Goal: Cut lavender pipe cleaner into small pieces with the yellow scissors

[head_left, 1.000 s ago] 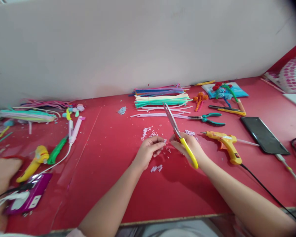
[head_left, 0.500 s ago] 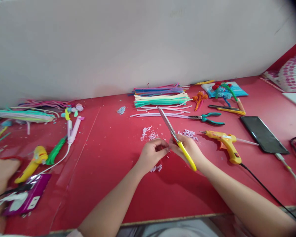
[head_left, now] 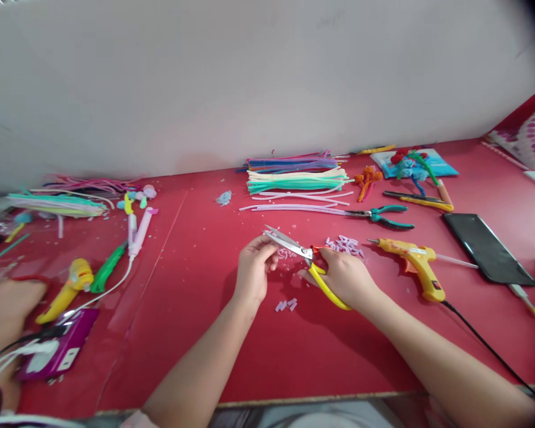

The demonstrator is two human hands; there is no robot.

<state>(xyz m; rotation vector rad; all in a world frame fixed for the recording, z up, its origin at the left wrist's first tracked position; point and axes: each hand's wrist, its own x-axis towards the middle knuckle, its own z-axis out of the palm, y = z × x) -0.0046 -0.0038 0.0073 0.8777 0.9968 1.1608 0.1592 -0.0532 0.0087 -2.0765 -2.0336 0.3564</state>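
Observation:
My right hand (head_left: pixel 345 276) grips yellow-handled scissors (head_left: pixel 301 254) whose blades point left and lie nearly level over the red table (head_left: pixel 294 345). My left hand (head_left: pixel 255 267) is pinched at the blade tips, holding something too small to make out. Small lilac cut pieces (head_left: pixel 286 305) lie just below the hands, and a heap of similar bits (head_left: pixel 344 244) sits behind my right hand. Long lilac pipe cleaners (head_left: pixel 294 207) lie further back.
Stacked coloured pipe cleaners (head_left: pixel 298 173) lie by the wall. Teal pliers (head_left: pixel 386 216), a yellow glue gun (head_left: pixel 417 262) with its cord and a black phone (head_left: pixel 488 249) sit at right. Another person's hand (head_left: pixel 4 309), a purple power strip (head_left: pixel 57 351) and tools are at left.
The scissors have swung down from pointing up and away to lying nearly level, tips toward the left. My left hand moved up to meet the blade tips.

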